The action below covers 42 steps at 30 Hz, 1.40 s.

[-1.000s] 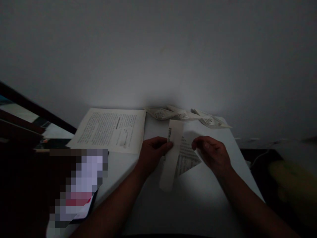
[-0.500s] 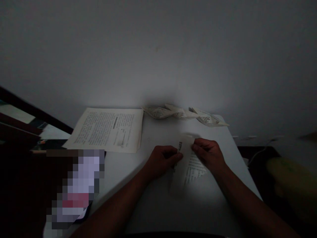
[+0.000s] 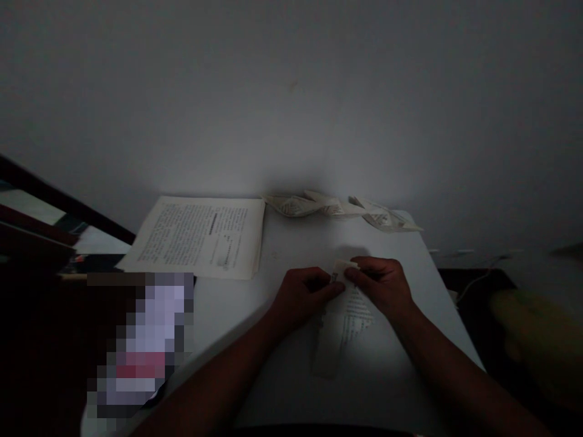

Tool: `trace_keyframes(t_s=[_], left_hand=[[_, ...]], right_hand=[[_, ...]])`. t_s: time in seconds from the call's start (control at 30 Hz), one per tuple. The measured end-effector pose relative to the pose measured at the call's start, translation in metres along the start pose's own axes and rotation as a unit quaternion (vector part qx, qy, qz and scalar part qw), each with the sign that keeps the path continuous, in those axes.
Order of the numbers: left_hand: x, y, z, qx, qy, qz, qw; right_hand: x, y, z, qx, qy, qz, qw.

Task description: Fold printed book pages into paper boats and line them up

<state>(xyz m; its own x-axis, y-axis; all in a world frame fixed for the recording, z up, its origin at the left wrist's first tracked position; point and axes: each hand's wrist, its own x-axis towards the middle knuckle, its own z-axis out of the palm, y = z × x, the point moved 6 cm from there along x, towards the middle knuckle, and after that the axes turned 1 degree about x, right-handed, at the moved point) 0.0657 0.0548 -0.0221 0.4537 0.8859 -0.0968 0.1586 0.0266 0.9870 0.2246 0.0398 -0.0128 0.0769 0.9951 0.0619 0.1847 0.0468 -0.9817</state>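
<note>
Between my hands is a folded sheet of printed paper (image 3: 334, 340), held just above the table. It has a long plain strip on the left and a slanted printed flap on the right. My left hand (image 3: 303, 297) pinches its left edge near the upper end, thumb on top. With thumb and curled fingers, my right hand (image 3: 382, 282) grips the top right corner. The fingertips behind the paper are hidden.
Several folded paper boats (image 3: 385, 218) stand in a row along the wall. A stack of printed sheets (image 3: 191, 237) lies at the table's back left. A blurred-out phone (image 3: 152, 334) rests by the left edge of the white table (image 3: 277, 388).
My right hand has moved slightly left, closer to my left hand. The folded paper has turned more upright and come a little lower.
</note>
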Motion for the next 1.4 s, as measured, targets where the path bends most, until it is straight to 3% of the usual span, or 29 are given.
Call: trace_keyframes(t_s=[0.1,0.23,0.4,0.83,1.03,1.4], left_hand=[[-0.001,0.003,-0.001,-0.001,0.019,0.016,1.0],[-0.006,0.015,-0.011,0.017,0.106,0.106,0.988],[-0.01,0.024,-0.015,0.037,0.128,0.19,0.973],[-0.002,0.005,-0.011,-0.045,0.077,0.052,0.995],[0.0,0.0,-0.005,-0.065,0.036,0.029,0.997],[-0.002,0.004,-0.003,-0.069,0.023,0.02,0.997]], right_hand=[[0.0,0.001,-0.001,-0.011,0.005,-0.01,1.0],[-0.001,0.001,-0.001,-0.028,0.014,-0.037,0.999],[-0.003,-0.008,0.0,-0.069,0.021,-0.086,0.994],[-0.004,-0.013,0.005,-0.064,-0.019,-0.107,0.992],[-0.003,-0.013,0.006,-0.062,-0.033,-0.103,0.992],[-0.003,0.004,0.007,-0.027,-0.057,-0.054,0.997]])
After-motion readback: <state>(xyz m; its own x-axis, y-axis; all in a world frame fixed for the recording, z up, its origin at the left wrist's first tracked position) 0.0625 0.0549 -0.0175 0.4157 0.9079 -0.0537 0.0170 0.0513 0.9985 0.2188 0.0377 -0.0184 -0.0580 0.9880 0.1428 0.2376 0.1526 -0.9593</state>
